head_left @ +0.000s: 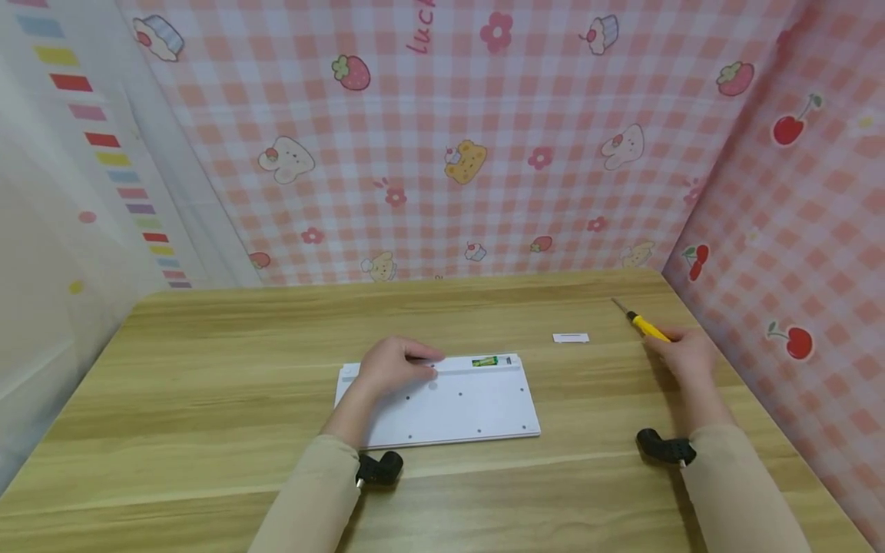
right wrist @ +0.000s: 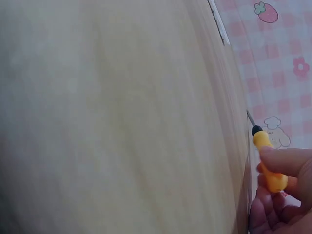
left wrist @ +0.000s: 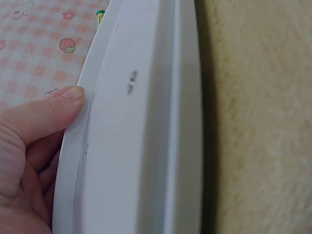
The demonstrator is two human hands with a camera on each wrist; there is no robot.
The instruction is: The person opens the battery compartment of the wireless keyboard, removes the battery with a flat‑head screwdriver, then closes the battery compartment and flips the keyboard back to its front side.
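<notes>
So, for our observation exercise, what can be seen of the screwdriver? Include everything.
The screwdriver has a yellow, plastic-looking handle, a black collar and a slim grey shaft that looks like metal. It points away from the person and leftward, at the right side of the table, right of a small white strip. The right hand has its grip on the handle. Whether the tip touches the table is unclear.

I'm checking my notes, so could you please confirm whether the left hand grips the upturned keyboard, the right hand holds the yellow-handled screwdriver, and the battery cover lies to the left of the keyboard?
Only the side is wrong: in the head view, the battery cover lies to the right of the upturned keyboard. The rest stands.
</notes>
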